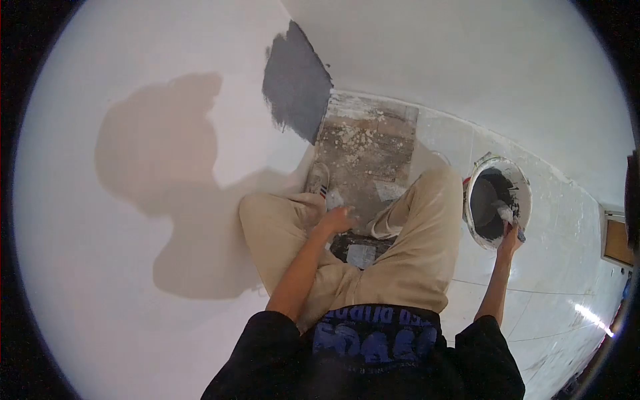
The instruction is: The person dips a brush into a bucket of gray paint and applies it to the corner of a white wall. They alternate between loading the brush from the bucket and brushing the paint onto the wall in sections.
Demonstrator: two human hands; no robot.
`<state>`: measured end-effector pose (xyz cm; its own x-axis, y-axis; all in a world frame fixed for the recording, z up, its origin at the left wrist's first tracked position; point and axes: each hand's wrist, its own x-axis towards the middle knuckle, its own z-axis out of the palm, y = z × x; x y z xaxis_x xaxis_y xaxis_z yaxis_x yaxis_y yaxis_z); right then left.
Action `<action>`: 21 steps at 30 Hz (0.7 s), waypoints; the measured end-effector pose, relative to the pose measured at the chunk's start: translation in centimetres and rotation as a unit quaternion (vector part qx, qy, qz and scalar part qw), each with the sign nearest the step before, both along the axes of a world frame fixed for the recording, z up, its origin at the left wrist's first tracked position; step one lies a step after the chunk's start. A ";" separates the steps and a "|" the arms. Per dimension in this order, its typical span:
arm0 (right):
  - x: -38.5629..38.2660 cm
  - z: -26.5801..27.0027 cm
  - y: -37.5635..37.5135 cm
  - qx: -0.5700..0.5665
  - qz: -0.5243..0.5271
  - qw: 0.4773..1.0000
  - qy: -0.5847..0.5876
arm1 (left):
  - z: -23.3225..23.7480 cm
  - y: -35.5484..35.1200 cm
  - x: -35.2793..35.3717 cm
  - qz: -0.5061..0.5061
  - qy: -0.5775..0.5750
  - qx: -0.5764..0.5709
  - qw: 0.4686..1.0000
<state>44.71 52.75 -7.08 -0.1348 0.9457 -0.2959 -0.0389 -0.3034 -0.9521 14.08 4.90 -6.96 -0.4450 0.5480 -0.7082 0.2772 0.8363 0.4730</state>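
My right hand (511, 241) is closed round a small hand tool with a pale, grey-smeared head (505, 213). It is held over the near right side of a white bucket (523, 193), and the tool's head overlaps the dark grey paste (485, 203) inside. My left hand (339, 219) hangs over the gap between my legs, close to my left knee, its fingers loosely bent and somewhat blurred. No object shows in it. A dark grey coated patch (297, 83) covers the lower wall at the corner ahead.
Beyond my shoes (318, 179) lies a brown sheet (360, 143) spattered with pale crumbs. White walls meet at the corner ahead, and my shadow (160, 147) falls on the left one. Pale, smeared floor tiles (550, 267) stretch right toward a wooden panel (617, 241).
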 end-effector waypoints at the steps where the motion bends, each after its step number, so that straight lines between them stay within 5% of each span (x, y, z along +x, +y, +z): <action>1: 0.2 0.0 0.0 -0.012 0.000 1.000 0.001 | -0.2 -0.1 0.0 -0.008 -0.002 0.002 1.000; 9: 2.4 -0.3 -0.3 -0.106 -0.069 0.979 0.160 | 2.3 1.3 -0.2 -0.016 0.018 -0.005 1.000; 12: 3.4 -0.8 0.0 -0.121 -0.083 0.966 0.211 | 0.0 0.9 -0.1 -0.016 0.038 0.036 0.998; 18: 0.2 5.8 -1.3 -0.090 -0.105 0.933 0.332 | 0.6 1.9 -0.1 -0.033 0.051 0.051 0.997; 21: -2.6 8.1 -0.4 -0.071 -0.013 0.918 0.389 | 0.6 2.5 -0.4 -0.069 0.048 0.058 0.995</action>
